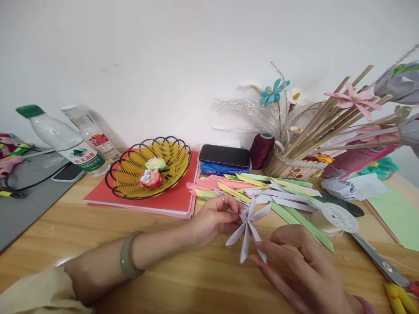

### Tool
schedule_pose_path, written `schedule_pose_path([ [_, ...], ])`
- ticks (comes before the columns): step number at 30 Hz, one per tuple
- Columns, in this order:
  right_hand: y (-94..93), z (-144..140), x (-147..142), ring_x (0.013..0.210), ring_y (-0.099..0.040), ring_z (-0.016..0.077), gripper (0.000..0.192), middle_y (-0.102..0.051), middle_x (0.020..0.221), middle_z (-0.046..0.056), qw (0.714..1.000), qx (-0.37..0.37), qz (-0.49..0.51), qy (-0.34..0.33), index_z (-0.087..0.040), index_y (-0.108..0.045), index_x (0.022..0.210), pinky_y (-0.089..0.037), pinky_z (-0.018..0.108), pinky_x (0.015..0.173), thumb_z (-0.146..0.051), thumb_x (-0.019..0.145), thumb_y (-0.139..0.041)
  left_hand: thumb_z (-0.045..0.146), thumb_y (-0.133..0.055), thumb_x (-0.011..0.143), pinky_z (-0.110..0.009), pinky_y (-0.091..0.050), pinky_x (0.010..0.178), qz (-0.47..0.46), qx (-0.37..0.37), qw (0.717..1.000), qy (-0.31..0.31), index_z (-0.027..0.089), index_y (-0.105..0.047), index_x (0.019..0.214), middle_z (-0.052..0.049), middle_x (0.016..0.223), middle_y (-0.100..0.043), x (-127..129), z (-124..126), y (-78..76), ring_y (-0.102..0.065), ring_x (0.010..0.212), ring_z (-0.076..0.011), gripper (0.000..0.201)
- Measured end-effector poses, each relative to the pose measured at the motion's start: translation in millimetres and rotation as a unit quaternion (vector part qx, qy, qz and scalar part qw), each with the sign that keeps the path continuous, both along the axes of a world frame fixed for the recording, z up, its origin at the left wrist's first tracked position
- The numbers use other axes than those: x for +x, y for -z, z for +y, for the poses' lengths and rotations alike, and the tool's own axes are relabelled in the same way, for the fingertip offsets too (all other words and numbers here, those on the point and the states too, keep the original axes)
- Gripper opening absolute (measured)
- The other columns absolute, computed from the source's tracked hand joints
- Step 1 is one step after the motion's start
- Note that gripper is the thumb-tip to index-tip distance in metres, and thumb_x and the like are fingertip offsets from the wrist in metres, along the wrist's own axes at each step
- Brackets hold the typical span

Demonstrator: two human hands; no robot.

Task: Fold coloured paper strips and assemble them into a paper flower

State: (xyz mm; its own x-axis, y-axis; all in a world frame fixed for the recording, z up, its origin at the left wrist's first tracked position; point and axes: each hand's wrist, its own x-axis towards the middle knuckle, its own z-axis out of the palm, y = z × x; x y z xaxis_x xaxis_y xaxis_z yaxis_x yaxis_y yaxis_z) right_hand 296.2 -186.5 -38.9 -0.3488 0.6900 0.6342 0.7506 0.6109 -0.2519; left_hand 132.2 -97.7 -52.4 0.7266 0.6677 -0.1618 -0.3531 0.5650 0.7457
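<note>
A white folded-paper flower (pixel 248 224) with several narrow pointed petals is held just above the wooden table. My left hand (pixel 218 218) grips it from behind on its left side, fingers closed around its back. With thumb and fingertip, my right hand (pixel 304 261) pinches the tip of the lower right petal. Behind the flower lies a loose pile of folded paper strips (pixel 262 187) in pink, yellow, white and green. To the right of the pile stands a spool of pale thread (pixel 334 219).
A yellow basket (pixel 178 174) with two crumpled paper pieces sits on red paper (pixel 108 192). Bottles (pixel 78 152) lean at the left. A dark red thread cone (pixel 261 150) and a wooden holder (pixel 291 168) with sticks and flowers stand behind. Scissors (pixel 379 257) lie at the right.
</note>
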Motion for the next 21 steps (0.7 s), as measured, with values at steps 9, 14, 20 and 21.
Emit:
schedule_pose_path([
  [9, 5.0, 8.0, -0.1, 0.073, -0.057, 0.0133, 0.012, -0.058, 0.080, 0.002, 0.977, -0.125, 0.164, 0.059, -0.022, -0.052, 0.086, -0.048, 0.023, 0.061, -0.012, 0.079, -0.049, 0.009, -0.065, 0.062, -0.023, -0.044, 0.073, 0.093, 0.192, 0.977, -0.031, 0.013, -0.054, 0.065, -0.001, 0.082, -0.050, 0.7, 3.0, 4.3, -0.053, 0.077, -0.0099, 0.012],
  [14, 4.3, 15.9, -1.8, 0.068, -0.056, 0.0136, 0.007, -0.058, 0.076, 0.000, 0.922, -0.242, 0.279, 0.116, -0.023, -0.057, 0.078, -0.046, 0.022, 0.055, -0.027, 0.081, -0.051, 0.013, -0.068, 0.064, -0.026, -0.049, 0.072, 0.142, 0.354, 0.922, -0.066, 0.018, -0.062, 0.082, -0.004, 0.094, -0.045, -1.4, -0.6, 4.2, -0.048, 0.094, -0.0159, 0.019],
  [20, -0.4, 16.4, -2.9, 0.073, -0.058, 0.0160, 0.014, -0.060, 0.080, 0.001, 0.924, -0.278, 0.240, 0.104, -0.023, -0.059, 0.079, -0.046, 0.026, 0.063, -0.030, 0.083, -0.048, 0.020, -0.069, 0.065, -0.025, -0.049, 0.068, 0.160, 0.403, 0.899, -0.064, 0.021, -0.067, 0.084, -0.004, 0.093, -0.044, -3.1, -3.4, 3.0, -0.048, 0.092, -0.0163, 0.020],
  [21, -0.8, 14.6, -1.9, 0.077, -0.058, 0.0166, 0.013, -0.060, 0.083, 0.002, 0.935, -0.252, 0.226, 0.103, -0.024, -0.059, 0.082, -0.046, 0.027, 0.066, -0.028, 0.084, -0.046, 0.019, -0.070, 0.064, -0.026, -0.049, 0.070, 0.165, 0.414, 0.892, -0.073, 0.020, -0.067, 0.082, -0.004, 0.091, -0.045, -3.0, -4.0, 2.2, -0.049, 0.090, -0.0156, 0.018],
])
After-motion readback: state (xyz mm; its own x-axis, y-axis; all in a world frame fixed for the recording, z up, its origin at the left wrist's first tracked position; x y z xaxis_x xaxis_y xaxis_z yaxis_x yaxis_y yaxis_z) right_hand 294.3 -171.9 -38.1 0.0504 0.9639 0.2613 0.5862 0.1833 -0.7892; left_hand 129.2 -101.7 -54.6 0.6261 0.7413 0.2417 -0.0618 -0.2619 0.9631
